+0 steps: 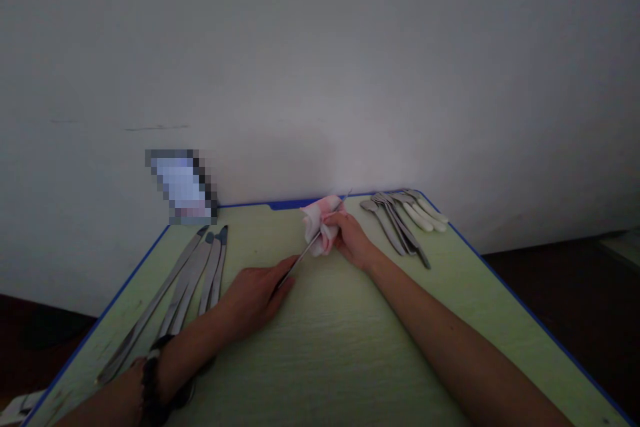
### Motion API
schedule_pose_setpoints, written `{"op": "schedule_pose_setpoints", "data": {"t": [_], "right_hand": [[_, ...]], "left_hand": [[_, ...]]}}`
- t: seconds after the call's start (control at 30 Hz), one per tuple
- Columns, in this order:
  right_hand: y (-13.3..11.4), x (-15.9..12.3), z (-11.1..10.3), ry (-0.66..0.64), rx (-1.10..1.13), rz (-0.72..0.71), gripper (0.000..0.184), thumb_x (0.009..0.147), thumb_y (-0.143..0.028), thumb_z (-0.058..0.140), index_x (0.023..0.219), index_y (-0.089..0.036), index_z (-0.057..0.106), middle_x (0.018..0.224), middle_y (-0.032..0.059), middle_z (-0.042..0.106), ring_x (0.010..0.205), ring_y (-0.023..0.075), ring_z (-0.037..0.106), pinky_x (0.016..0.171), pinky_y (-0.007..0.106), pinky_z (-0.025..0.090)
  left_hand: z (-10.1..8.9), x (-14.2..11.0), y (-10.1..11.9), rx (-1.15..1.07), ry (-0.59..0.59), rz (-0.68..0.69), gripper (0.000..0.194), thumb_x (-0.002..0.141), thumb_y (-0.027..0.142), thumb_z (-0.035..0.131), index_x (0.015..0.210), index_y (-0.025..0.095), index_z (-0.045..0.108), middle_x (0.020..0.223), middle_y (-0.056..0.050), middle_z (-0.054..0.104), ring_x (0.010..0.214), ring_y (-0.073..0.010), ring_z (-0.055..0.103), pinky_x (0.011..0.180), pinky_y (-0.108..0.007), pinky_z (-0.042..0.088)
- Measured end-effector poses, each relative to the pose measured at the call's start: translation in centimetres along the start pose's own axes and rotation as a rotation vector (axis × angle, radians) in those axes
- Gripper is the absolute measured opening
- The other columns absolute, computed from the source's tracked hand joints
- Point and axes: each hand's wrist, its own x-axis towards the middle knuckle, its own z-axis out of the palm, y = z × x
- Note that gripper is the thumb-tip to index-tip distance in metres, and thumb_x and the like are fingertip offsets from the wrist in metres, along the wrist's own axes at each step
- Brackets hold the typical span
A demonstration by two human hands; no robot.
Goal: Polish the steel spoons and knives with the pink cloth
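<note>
My left hand (pixel 263 290) is closed around one end of a long, thin metal piece of cutlery (pixel 306 249), seen nearly edge-on, so its exact kind is unclear. It slants up and away to the right. A pink and white cloth (pixel 315 217) is wrapped around its far part, and a narrow tip pokes out beyond. My right hand (pixel 353 238) pinches the cloth around the metal. Left of my left hand lie several table knives (pixel 193 273), partly hidden by my forearm. Beyond my right hand rest several metal spoons (pixel 387 223).
Several white-handled utensils (pixel 420 213) lie at the far right corner of the pale green table (pixel 320 360), which has a blue edge. A blurred-out upright device (pixel 180 187) leans at the far left corner. A plain wall (pixel 320 67) stands right behind the table.
</note>
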Motion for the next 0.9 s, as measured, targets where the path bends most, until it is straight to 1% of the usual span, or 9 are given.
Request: {"op": "schedule_pose_setpoints", "data": {"t": [0.1,0.23,0.4,0.53,0.63,0.7,0.8,0.9], "right_hand": [[0.0,0.3,-0.2,0.042,0.066,0.021,0.003,0.054,-0.017,0.057,0.057,-0.017,0.057,0.053,-0.0041,0.057,0.052,0.0104,0.047,0.052,0.022,0.037],[0.0,0.5,-0.5,0.030,0.124,0.021,0.009,0.054,-0.016,0.057,0.064,-0.017,0.058,0.056,-0.0038,0.059,0.054,0.0112,0.050,0.054,0.023,0.039],[-0.2,0.4,-0.7,0.024,0.165,0.035,0.010,0.059,-0.016,0.056,0.069,-0.017,0.058,0.061,-0.0034,0.061,0.056,0.0113,0.053,0.056,0.023,0.043],[-0.4,0.3,-0.7,0.020,0.206,0.060,0.009,0.061,-0.017,0.055,0.070,-0.017,0.059,0.061,-0.0028,0.062,0.055,0.0117,0.054,0.056,0.024,0.045],[-0.5,0.1,-0.5,0.018,0.180,0.019,0.008,0.060,-0.018,0.057,0.068,-0.018,0.059,0.061,-0.0035,0.062,0.054,0.0110,0.053,0.055,0.023,0.044],[-0.2,-0.2,-0.1,-0.019,0.090,0.003,0.005,0.059,-0.018,0.061,0.064,-0.017,0.060,0.058,-0.0035,0.061,0.053,0.0101,0.051,0.053,0.022,0.041],[0.4,-0.9,0.7,-0.148,-0.071,0.004,0.007,0.059,-0.021,0.066,0.061,-0.016,0.062,0.056,-0.0031,0.060,0.053,0.0094,0.049,0.054,0.021,0.039],[1.2,-1.7,1.5,-0.288,-0.187,0.022,0.012,0.062,-0.027,0.068,0.066,-0.016,0.065,0.061,-0.0013,0.063,0.059,0.0112,0.053,0.058,0.023,0.041]], "left_hand": [[-0.1,0.0,0.1,-0.024,-0.013,0.007,0.038,0.093,0.037,0.033,0.124,0.020,0.049,0.076,-0.003,0.069,0.066,-0.0178,0.064,0.064,-0.026,0.044],[-0.2,0.1,0.1,-0.052,-0.027,-0.008,0.033,0.092,0.039,0.036,0.114,0.020,0.053,0.067,0.000,0.064,0.060,-0.0155,0.060,0.059,-0.023,0.039],[-0.5,-0.1,0.0,-0.114,-0.045,-0.010,0.029,0.093,0.041,0.033,0.099,0.019,0.051,0.065,0.001,0.061,0.057,-0.0147,0.057,0.054,-0.023,0.034],[-0.7,-0.1,-0.2,-0.167,-0.074,0.059,0.030,0.094,0.040,0.029,0.094,0.019,0.051,0.070,-0.001,0.062,0.062,-0.0151,0.059,0.058,-0.024,0.037],[-0.5,-0.1,-0.4,-0.164,-0.067,0.039,0.032,0.095,0.037,0.026,0.095,0.019,0.052,0.076,-0.003,0.065,0.066,-0.0160,0.061,0.061,-0.025,0.040],[-0.4,0.0,-0.5,-0.159,-0.058,0.010,0.031,0.095,0.037,0.026,0.096,0.019,0.052,0.077,-0.003,0.066,0.067,-0.0166,0.062,0.062,-0.025,0.041],[-0.2,0.0,-0.5,-0.156,-0.053,-0.015,0.029,0.095,0.037,0.027,0.095,0.020,0.051,0.076,-0.003,0.065,0.065,-0.0168,0.062,0.061,-0.025,0.041],[-0.2,0.0,-0.4,-0.132,-0.046,-0.037,0.028,0.094,0.035,0.026,0.093,0.020,0.049,0.075,-0.003,0.065,0.064,-0.0173,0.062,0.059,-0.025,0.039]]}}
